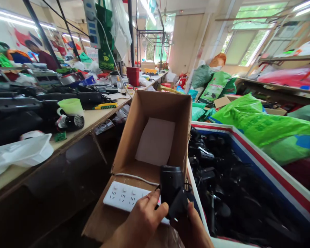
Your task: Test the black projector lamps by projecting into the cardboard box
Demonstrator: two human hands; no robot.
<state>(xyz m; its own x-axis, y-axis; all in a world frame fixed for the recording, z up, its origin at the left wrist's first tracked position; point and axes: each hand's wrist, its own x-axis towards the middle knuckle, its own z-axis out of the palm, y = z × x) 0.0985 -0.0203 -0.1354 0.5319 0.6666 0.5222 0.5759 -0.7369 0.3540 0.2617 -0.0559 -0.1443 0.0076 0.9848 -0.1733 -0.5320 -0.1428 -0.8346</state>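
A black hair dryer (pixel 172 181) with a wide round barrel is tilted upward in front of me. My right hand (pixel 192 225) grips its lower part from the right; most of those fingers are hidden behind it. My left hand (pixel 148 215) is closed beside the dryer, over the right end of a white power strip (pixel 124 194); whatever its fingers pinch is hidden. The strip lies on the flap of a cardboard box (pixel 130 137), and its white cable (pixel 136 177) runs along the box's near edge. A small red glow shows by my left fingertips.
A large bin (pixel 258 153) with striped edges, full of black items, stands at right under a green bag (pixel 268 120). At left, a workbench (pixel 93 120) carries a pale green mug (pixel 71 106), a yellow cutter (pixel 105 105) and a white tray (pixel 23 153). A person (pixel 42 57) is farther back.
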